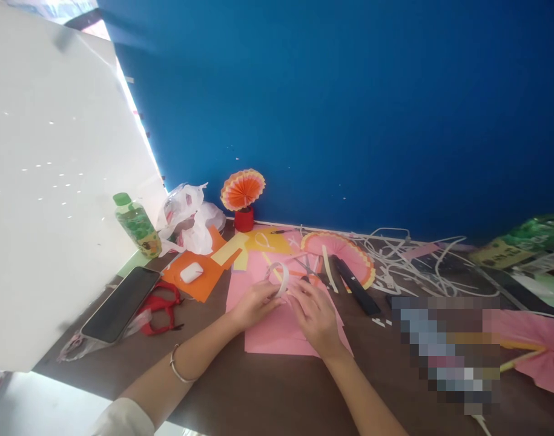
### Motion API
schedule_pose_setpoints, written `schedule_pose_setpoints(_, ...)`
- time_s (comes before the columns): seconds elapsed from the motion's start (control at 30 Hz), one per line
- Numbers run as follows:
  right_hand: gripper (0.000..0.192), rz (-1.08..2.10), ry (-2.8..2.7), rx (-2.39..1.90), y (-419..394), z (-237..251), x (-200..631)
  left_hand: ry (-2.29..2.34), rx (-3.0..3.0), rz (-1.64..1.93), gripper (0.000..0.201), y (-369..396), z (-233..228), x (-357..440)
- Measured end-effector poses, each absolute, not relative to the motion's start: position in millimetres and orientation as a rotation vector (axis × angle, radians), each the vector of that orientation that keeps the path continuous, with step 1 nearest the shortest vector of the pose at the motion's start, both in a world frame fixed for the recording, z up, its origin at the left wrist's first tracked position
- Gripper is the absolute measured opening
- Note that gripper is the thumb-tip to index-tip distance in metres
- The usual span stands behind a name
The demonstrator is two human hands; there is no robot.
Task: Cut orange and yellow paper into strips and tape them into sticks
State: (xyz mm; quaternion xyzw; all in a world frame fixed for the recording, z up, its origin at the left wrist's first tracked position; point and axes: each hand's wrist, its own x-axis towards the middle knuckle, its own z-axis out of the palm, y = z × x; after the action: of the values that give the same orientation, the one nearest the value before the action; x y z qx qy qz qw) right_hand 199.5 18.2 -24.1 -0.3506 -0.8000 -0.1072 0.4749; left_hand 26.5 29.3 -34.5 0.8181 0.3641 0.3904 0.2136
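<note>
My left hand point(257, 303) is closed on the lower left side of a white ring, which looks like a roll of tape point(284, 280). Fingers of my right hand point(313, 312) are bent together at the ring's right edge; a loose tape end cannot be made out. Both hands are over a stack of pink paper point(277, 342). Just beyond them lie scissors point(313, 266), partly hidden, and several paper strips. A pleated pink paper fan point(344, 251) with an orange and yellow edge lies behind my right hand, beside a long black object point(356, 284).
Left are a phone point(121, 304), red ribbon point(161, 312), a white case point(192, 272) on orange paper point(204, 287), a green-capped bottle point(138, 225) and plastic bags point(190, 212). An orange paper flower point(243, 189) stands in a red pot point(244, 220). White cables point(404, 254) tangle at right.
</note>
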Motion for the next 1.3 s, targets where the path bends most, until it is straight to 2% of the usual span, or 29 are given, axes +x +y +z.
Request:
schedule_pose_setpoints(0.13,0.032,-0.379,-2.079,-0.775,15,-21,202,0.987,2.390,1.080,0.033,30,-38,27)
schedule_pose_setpoints(0.37,0.028,-0.761,-2.278,-0.750,14,-12,206,1.017,2.566,1.053,0.031,30,-42,28)
schedule_pose_setpoints(0.47,0.027,-0.802,-2.295,-0.750,14,-15,207,1.022,2.603,1.023,0.031,30,-42,28)
schedule_pose_setpoints(0.83,0.020,-0.578,-2.225,-0.797,20,-25,208,1.005,2.683,0.843,0.026,28,-40,29)
schedule_pose_setpoints(1.03,0.024,-0.433,-2.111,-0.832,22,-27,212,1.177,2.874,0.838,0.033,33,-39,22)
schedule_pose_setpoints(1.17,0.022,-0.403,-2.012,-0.868,22,-27,216,1.504,2.894,0.719,0.037,36,-41,21)
schedule_pose_setpoints(1.3,0.020,-0.360,-1.895,-0.896,22,-25,215,1.721,2.825,0.687,0.053,36,-43,21)
